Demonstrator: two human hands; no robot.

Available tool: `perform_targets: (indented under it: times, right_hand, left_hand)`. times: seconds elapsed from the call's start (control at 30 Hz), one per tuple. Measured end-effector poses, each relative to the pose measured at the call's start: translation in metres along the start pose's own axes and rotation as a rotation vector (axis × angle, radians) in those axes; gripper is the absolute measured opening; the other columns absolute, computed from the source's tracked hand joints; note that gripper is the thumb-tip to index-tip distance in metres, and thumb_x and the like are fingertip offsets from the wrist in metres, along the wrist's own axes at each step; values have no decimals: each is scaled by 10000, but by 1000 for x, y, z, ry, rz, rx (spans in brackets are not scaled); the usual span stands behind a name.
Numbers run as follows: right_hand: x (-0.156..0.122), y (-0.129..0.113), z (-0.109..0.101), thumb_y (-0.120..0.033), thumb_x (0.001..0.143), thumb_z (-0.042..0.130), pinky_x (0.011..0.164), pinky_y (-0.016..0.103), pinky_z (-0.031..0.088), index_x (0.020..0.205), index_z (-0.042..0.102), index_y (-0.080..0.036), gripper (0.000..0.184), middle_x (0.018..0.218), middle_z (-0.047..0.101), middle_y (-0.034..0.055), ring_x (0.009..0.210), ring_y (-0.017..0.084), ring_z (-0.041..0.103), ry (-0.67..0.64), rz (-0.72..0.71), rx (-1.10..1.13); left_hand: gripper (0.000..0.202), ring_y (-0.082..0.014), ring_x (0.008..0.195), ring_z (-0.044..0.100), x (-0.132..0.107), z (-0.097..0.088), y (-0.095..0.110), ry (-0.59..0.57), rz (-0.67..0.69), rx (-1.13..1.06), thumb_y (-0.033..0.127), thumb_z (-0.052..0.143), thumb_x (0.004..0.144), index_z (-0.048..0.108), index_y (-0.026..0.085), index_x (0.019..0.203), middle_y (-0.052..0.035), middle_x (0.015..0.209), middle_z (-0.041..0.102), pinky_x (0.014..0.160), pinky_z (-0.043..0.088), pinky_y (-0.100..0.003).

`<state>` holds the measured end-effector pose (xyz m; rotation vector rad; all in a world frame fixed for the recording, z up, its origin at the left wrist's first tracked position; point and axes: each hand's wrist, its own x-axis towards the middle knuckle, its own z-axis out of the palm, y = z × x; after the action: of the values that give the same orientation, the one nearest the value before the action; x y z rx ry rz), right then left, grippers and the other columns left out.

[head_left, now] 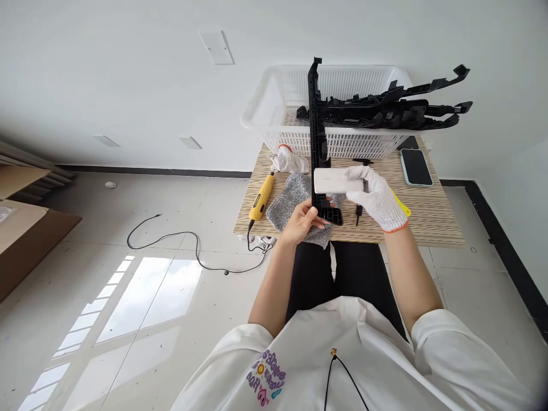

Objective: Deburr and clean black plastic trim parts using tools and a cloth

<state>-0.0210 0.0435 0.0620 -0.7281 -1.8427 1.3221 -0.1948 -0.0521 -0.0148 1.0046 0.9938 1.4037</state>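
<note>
My bare left hand is closed around the lower end of a long black plastic trim piece, which stands upright in the view. In my right hand, covered by a white knit glove with an orange cuff, is a pale rectangular block. The block's left end lies against or just in front of the trim piece; whether they touch I cannot tell. Beneath my hands a grey cloth is spread on the table. A yellow corded power tool lies to the left of the cloth.
Behind my hands a white plastic basket holds several black trim pieces jutting out to the right. A white glove and a phone rest on the striped table. A black cable trails across the floor.
</note>
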Motion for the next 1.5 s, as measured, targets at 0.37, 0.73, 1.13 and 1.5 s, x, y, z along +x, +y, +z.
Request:
perform_targets:
  times: [0.37,0.73,1.13,1.5]
  right_hand:
    - [-4,3,-4,-110,675,594,864,364,523,1026,633,-214,368,1222,642,41,1095,229,604,-60,83,-19]
    - [-4,4,-3,-132,682,619,878,382,529,1024,632,-218,353,1211,646,48,1064,227,618,-47,82,-28]
    - [-18,14,-25,-159,665,697,764,300,548,1116,655,-236,459,1248,645,41,1023,197,633,30,114,47]
    - [-21,-4,6,-442,792,681,335,189,288,725,600,-185,278,471,527,-18,387,89,432,13,494,288]
  left_hand:
    - [605,-176,668,726,2,3,-2,-27,-7,50,698,684,741,586,152,982,-62,840,704,551,548,-217]
    - [547,-224,908,679,0,4,3,-17,11,2,663,666,791,663,160,1008,-72,906,695,719,582,-285]
    - [513,-224,975,667,-2,4,3,-68,14,-79,616,640,847,681,164,1085,-92,965,700,839,547,-325]
    - [611,-222,897,671,-2,0,-5,-27,22,-11,682,680,768,665,168,1097,-73,896,699,782,535,-318]
